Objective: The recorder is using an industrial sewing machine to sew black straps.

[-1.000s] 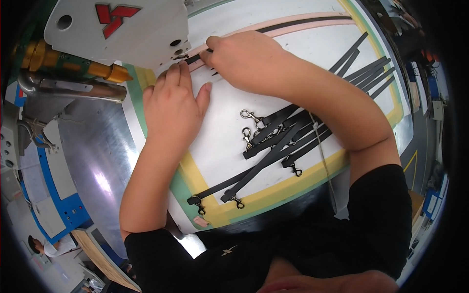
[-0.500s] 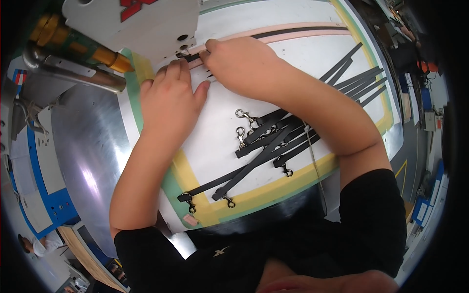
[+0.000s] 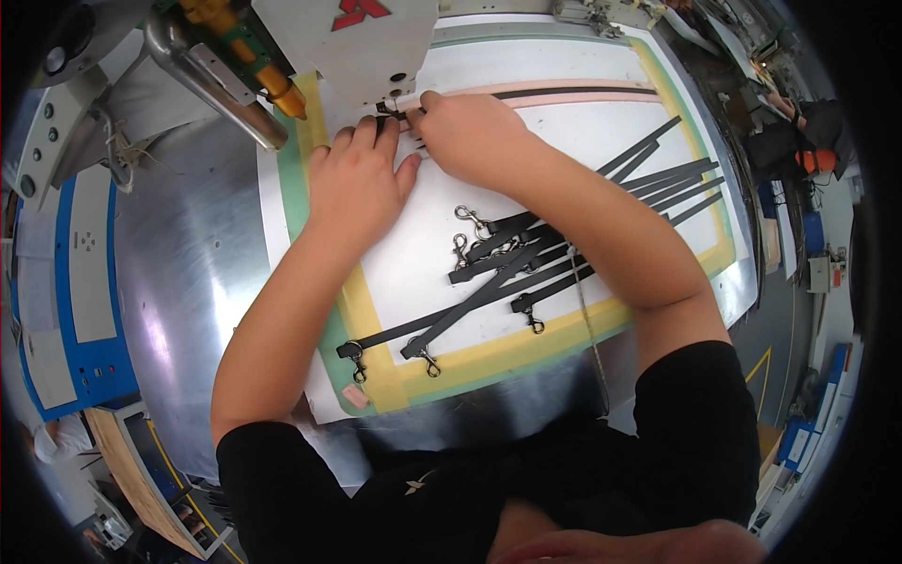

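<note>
Beneath the white machine head [image 3: 352, 42], a long black strap [image 3: 573, 93] lies along a pink strip [image 3: 611, 85] on the white work board [image 3: 413, 211]. My right hand [image 3: 474, 136] is closed, its curled fingers pinching the strap near its left end. Just left of it, my left hand [image 3: 357, 183] lies with fingers stretched forward and thumb apart, fingertips pressing at the strap end; the exact contact is hidden. Nearer to me, several black straps [image 3: 470, 310] lie crossed in a loose pile. Metal snap hooks [image 3: 534, 320] hang from their left ends, and my right forearm passes above them.
Yellow tape [image 3: 489, 355] and green tape frame the board. At the left stand a brass-coloured cylinder [image 3: 282, 89] and a bent metal tube [image 3: 221, 99]. A thin cord [image 3: 584, 320] hangs over the near edge. A blue-and-white cabinet [image 3: 70, 310] stands far left.
The view has shifted, so the machine head and board appear farther right and the machine lower. Both hands stay at the strap end with little change in grip.
</note>
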Demonstrator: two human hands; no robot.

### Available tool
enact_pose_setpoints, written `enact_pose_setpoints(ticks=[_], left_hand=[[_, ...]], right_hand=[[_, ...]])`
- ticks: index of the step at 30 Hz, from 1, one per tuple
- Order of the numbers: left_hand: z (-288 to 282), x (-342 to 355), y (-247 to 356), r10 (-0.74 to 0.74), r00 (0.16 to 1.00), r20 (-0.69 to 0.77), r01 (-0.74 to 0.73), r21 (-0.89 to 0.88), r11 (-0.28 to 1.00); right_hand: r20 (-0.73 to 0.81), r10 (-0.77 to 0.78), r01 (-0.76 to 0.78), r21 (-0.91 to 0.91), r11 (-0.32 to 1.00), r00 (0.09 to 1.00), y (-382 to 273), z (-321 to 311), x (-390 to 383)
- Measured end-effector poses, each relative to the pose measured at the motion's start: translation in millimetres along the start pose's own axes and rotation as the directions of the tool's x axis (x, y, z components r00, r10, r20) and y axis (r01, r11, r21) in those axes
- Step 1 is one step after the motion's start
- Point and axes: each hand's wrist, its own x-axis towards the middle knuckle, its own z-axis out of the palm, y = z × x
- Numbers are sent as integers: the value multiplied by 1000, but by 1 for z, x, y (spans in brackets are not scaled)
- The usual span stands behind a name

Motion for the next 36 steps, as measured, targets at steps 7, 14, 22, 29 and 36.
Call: enact_pose_setpoints(ticks=[7,14,22,29,36], left_hand=[[-1,-2,2,-51,997,61,48,45,998],[-12,4,16,-108,985,134,101,64,993],[0,23,50,-56,987,153,60,-20,998],[-13,41,66,-129,953,275,131,9,991],[-16,47,74,-188,922,339,189,31,982]], right_hand=[[102,157,-156,-18,988,982,14,-17,-24],[111,244,-240,-47,970,964,57,-17,-55],[184,212,-210,-35,977,960,60,-25,-53],[160,184,-192,34,981,970,70,-22,-60],[133,194,-203,60,977,972,105,-22,-87]])
